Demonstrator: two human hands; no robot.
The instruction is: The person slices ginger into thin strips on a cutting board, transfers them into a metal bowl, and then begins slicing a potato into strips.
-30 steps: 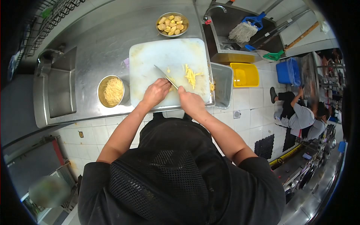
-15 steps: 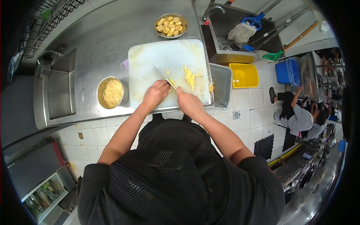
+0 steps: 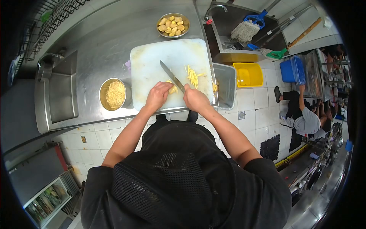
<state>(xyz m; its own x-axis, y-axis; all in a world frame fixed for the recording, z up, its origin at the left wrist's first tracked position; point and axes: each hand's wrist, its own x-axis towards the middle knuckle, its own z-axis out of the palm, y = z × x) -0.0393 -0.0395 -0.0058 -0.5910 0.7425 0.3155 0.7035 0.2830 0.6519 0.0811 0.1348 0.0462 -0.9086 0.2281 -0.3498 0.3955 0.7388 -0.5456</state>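
My right hand [image 3: 196,100] is closed round the handle of a kitchen knife [image 3: 171,75]. The blade points up and to the left across the white cutting board [image 3: 152,57]. Just left of the blade, my left hand [image 3: 158,96] has bent fingers pressed on pale yellow slices [image 3: 173,89] that look like ginger. A small pile of cut yellow strips [image 3: 193,77] lies on the board, right of the knife.
A metal bowl of peeled chunks [image 3: 172,26] stands behind the board. Left of it is a steel pot of fine shreds [image 3: 114,95]. A grey bin [image 3: 225,86] and a yellow tub [image 3: 248,74] are at right. Further off, a person [image 3: 307,120] works.
The knife has moved right, away from my left fingers, and its blade shows more of its flat side. More of the slices are now visible beside my left fingertips.
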